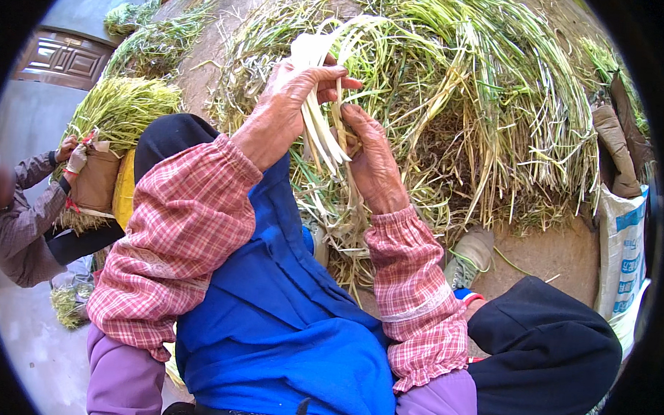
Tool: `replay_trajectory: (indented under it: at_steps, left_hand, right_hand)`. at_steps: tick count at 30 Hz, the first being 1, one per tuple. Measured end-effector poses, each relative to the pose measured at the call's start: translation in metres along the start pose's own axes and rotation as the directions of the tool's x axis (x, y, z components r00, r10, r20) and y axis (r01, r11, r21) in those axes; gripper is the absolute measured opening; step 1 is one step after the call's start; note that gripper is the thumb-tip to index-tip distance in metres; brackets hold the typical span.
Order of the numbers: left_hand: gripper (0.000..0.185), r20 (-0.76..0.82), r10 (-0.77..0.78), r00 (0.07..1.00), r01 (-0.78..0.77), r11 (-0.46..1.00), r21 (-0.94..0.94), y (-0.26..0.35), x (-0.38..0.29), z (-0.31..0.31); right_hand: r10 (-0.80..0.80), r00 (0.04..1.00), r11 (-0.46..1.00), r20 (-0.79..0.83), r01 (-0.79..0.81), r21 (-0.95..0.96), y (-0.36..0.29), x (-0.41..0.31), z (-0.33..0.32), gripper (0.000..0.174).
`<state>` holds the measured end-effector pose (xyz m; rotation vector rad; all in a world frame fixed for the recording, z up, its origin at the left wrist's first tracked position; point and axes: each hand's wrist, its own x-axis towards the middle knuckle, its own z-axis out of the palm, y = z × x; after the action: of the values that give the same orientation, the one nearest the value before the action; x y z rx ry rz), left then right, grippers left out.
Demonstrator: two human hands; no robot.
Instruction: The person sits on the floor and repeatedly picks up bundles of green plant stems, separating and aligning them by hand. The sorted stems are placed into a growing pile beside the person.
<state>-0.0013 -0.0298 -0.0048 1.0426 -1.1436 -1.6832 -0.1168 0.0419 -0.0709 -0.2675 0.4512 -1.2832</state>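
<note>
My left hand [275,109] holds a small bunch of pale, leek-like stalks [319,131], their white ends pointing down and their green leaves arching away over the top. One thinner stalk [338,106] stands a little apart from the bunch, by the fingertips of that hand. Just below and to the right, my right hand [378,168] pinches yellowish, withered leaf sheath [342,136] at the lower part of this stalk between thumb and fingers. Behind both hands spreads a large heap of green leafy stalks [511,98], with dry, straw-coloured trimmings [454,151] along its near side.
On the left, a co-worker's gloved hand [77,159] and bare hand [66,148] touch a bundle of yellow-green stalks [119,109] wrapped in brown material [94,180]. A white woven sack [618,245] stands at right beside brown cloth [614,146]. My shoe [470,253] borders the heap.
</note>
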Motion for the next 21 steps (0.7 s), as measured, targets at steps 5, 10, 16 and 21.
replay_trajectory:
  at_steps: [5,10,16,21]
  left_hand:
    - [0.02,-0.085,-0.034,0.996,0.039,0.998,0.054,0.004,0.0,0.004]
    - [0.02,-0.102,0.024,0.994,-0.016,0.997,0.078,0.005,-0.007,0.014]
    - [0.008,-0.067,0.153,0.986,-0.12,0.93,0.348,0.005,-0.015,0.019]
    - [0.005,0.001,0.185,0.983,-0.169,0.898,0.406,0.017,-0.023,0.044]
  right_hand:
    - [0.077,0.997,0.995,0.026,-0.078,0.056,0.007,0.006,-0.003,0.025]
    - [0.094,0.995,0.979,-0.037,-0.086,0.185,0.015,0.009,-0.01,0.02]
    - [0.084,0.996,0.953,-0.016,-0.085,-0.291,0.007,0.009,-0.012,0.018]
    - [0.094,0.996,0.762,-0.01,-0.078,-0.643,0.008,0.01,-0.012,0.026]
